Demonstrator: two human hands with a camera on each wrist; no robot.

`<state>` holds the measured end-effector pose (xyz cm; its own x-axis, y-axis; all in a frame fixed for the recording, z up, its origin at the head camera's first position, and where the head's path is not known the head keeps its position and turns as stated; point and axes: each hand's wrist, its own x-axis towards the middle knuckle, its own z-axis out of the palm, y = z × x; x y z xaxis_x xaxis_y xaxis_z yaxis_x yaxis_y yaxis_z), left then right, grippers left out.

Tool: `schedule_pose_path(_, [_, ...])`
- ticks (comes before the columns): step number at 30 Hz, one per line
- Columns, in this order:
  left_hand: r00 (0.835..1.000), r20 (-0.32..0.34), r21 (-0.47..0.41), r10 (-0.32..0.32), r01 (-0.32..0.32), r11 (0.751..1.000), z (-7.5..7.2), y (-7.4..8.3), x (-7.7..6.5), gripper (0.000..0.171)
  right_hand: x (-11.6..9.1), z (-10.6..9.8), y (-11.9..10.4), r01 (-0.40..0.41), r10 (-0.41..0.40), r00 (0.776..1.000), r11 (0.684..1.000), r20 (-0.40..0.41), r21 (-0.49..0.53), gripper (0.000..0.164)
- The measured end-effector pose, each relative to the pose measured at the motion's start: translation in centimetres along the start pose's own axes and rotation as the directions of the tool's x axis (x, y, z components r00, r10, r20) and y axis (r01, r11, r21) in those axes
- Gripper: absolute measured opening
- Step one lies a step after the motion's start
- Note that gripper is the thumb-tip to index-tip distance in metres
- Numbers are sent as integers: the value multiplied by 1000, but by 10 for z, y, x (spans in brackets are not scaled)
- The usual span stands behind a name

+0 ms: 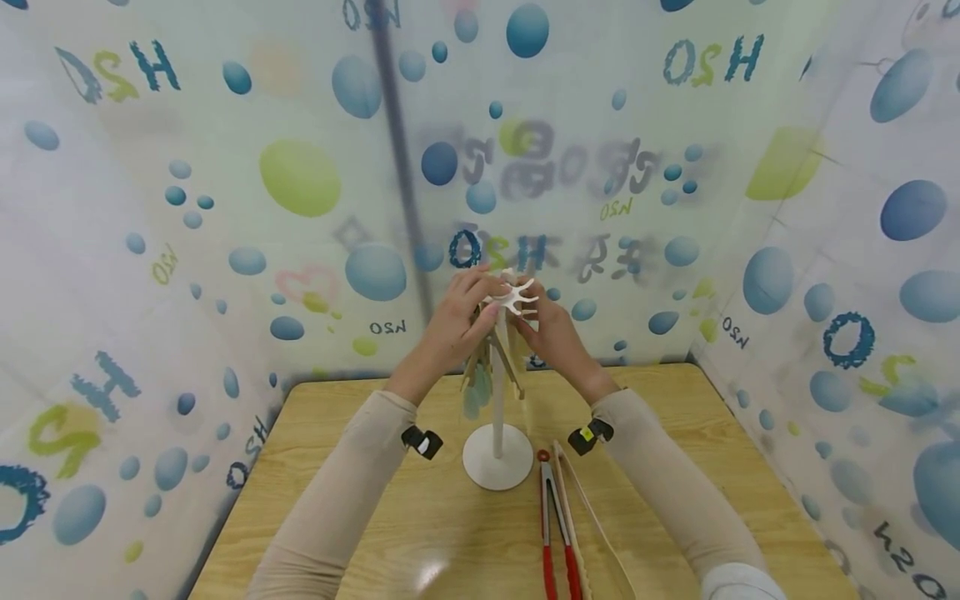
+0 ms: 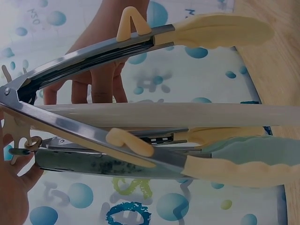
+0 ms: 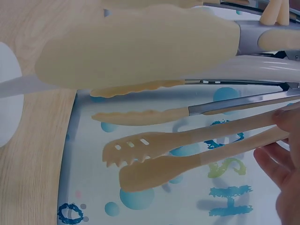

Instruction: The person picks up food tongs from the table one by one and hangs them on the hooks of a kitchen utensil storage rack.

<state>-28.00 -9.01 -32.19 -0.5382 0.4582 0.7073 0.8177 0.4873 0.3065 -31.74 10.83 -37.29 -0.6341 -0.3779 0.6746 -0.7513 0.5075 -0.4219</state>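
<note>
A white stand (image 1: 498,400) with a round base and curved hooks at its top stands upright on the table. My left hand (image 1: 452,321) holds the hooked top from the left, thumb and fingers around the hooks. From the right, my right hand (image 3: 283,173) grips the handle end of beige tongs (image 3: 159,150), one slotted, toothed head and one plain one, close beside the hooks. Metal tongs with cream tips (image 2: 225,30) hang spread by the pole. Green-tipped tongs (image 2: 253,150) hang near my left thumb. More cream-tipped tongs (image 3: 150,117) hang behind the pole.
Red-handled tongs (image 1: 549,542) lie on the wooden table (image 1: 390,517), right of the stand's base. Beside them lie wooden tongs (image 1: 573,521) and a long slim light-coloured utensil (image 1: 600,521). A patterned curtain (image 1: 300,100) rises behind the table.
</note>
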Motion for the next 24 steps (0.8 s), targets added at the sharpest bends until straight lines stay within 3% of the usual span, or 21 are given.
schedule_pose_path(15, [1000, 0, 2, -1, 1, 1000, 1, -1, 0, 62, -5, 1, -7, -68, 66, 997, 995, 27, 74, 58])
schedule_pose_path(24, [1000, -4, 1, -5, 5, 1000, 1, 0, 0, 62, -7, -6, -10, -74, 73, 997, 996, 29, 49, 58])
